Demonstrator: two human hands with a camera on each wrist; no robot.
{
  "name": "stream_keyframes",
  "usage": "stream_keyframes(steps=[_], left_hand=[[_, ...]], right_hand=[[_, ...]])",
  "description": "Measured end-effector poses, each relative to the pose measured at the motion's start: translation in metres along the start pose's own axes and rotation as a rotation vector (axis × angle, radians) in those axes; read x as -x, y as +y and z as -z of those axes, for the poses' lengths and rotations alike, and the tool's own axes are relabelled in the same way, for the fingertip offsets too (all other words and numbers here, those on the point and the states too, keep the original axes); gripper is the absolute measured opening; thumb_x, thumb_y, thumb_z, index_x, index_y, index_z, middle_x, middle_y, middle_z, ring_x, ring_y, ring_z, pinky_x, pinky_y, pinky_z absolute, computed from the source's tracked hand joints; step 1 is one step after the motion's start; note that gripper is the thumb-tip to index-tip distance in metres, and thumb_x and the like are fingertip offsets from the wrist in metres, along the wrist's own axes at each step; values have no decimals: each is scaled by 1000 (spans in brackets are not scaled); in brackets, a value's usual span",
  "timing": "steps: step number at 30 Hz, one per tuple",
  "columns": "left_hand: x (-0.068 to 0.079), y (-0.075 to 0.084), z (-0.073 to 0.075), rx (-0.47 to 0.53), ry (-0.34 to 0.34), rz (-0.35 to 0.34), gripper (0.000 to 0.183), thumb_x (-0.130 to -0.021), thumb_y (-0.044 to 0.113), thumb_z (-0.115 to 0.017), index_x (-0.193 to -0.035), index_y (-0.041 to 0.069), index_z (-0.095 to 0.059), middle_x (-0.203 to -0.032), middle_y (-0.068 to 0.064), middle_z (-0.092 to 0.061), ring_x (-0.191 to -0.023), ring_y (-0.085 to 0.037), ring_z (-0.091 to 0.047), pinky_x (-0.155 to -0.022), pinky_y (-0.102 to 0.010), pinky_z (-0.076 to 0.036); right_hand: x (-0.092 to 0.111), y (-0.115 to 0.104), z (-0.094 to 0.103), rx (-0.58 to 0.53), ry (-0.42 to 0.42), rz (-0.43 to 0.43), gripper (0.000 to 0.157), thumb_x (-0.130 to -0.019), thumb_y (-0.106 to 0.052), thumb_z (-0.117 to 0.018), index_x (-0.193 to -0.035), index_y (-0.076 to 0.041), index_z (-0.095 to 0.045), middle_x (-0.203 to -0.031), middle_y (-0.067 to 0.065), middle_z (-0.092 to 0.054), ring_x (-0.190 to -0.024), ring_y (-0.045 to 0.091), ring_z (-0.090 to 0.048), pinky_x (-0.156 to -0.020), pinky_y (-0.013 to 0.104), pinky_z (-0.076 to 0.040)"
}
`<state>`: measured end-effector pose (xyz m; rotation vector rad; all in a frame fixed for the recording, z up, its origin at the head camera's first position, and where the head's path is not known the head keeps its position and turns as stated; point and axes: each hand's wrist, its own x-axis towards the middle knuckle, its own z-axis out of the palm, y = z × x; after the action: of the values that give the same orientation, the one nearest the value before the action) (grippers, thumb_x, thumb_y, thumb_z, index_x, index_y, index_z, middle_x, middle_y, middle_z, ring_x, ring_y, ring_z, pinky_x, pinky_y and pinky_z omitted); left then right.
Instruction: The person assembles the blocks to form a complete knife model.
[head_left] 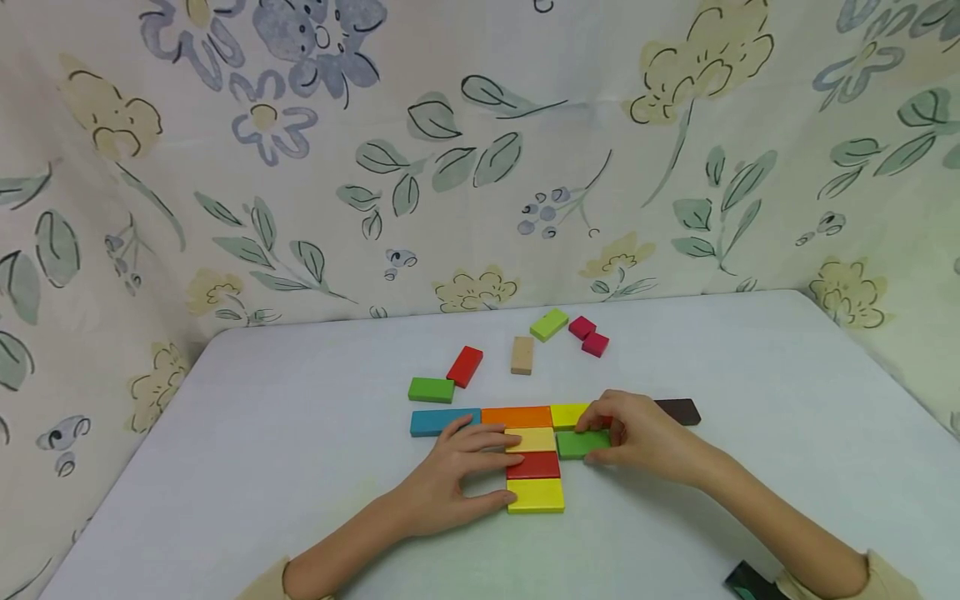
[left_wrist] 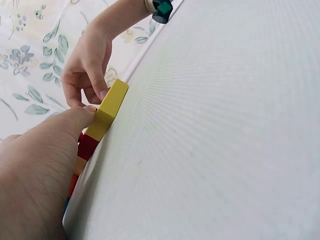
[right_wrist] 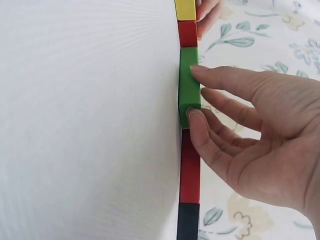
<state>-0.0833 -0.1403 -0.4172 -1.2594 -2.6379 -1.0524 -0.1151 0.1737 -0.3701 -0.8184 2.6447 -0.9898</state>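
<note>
Flat coloured blocks form a row: blue (head_left: 435, 423), orange (head_left: 516, 416), yellow (head_left: 567, 414), a red block (right_wrist: 190, 170) mostly covered by my right hand in the head view, and black (head_left: 684, 412). Below the orange one runs a column of cream (head_left: 537, 439), red (head_left: 538, 466) and yellow (head_left: 540, 497) blocks. My left hand (head_left: 461, 477) rests its spread fingertips along the column's left side. With thumb and fingers, my right hand (head_left: 647, 437) pinches a green block (head_left: 573, 446), which lies right of the cream block and under the row's yellow one.
Behind the row lie loose blocks: green (head_left: 431, 390), red (head_left: 465, 367), tan (head_left: 522, 356), light green (head_left: 549, 325) and two small crimson ones (head_left: 582, 327). A dark device (head_left: 750, 579) is by the right sleeve. Floral cloth (head_left: 465, 208) hangs behind the white table (head_left: 300, 400).
</note>
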Motion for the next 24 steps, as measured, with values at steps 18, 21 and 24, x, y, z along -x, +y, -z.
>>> stream_keyframes(steps=[18, 21, 24], left_hand=[[0, 1, 1, 6, 4, 2, 42, -97, 33, -79, -136, 19, -74, -149, 7, -62, -144, -17, -52, -123, -66, -25], [-1, 2, 1, 2, 5, 2, 42, -97, 33, -79, -136, 19, -74, -149, 7, -62, -143, -17, -52, -123, -66, -26], [-1, 2, 1, -1, 3, 6, 42, -97, 34, -78, -135, 19, -74, -149, 7, -62, -143, -17, -52, -123, -66, -26]], right_hand=[[0, -3, 0, 13, 42, -21, 26, -84, -14, -90, -107, -8, -78, -97, -4, -65, -73, 6, -54, -64, 19, -54], [0, -3, 1, 11, 40, -26, 26, -85, -14, -89, -107, -7, -78, -97, -3, -65, -73, 6, -54, -64, 19, -54], [-1, -2, 1, 11, 40, -28, 26, -85, -13, -89, -108, -7, -78, -96, -3, -65, -73, 6, -54, -64, 19, -54]])
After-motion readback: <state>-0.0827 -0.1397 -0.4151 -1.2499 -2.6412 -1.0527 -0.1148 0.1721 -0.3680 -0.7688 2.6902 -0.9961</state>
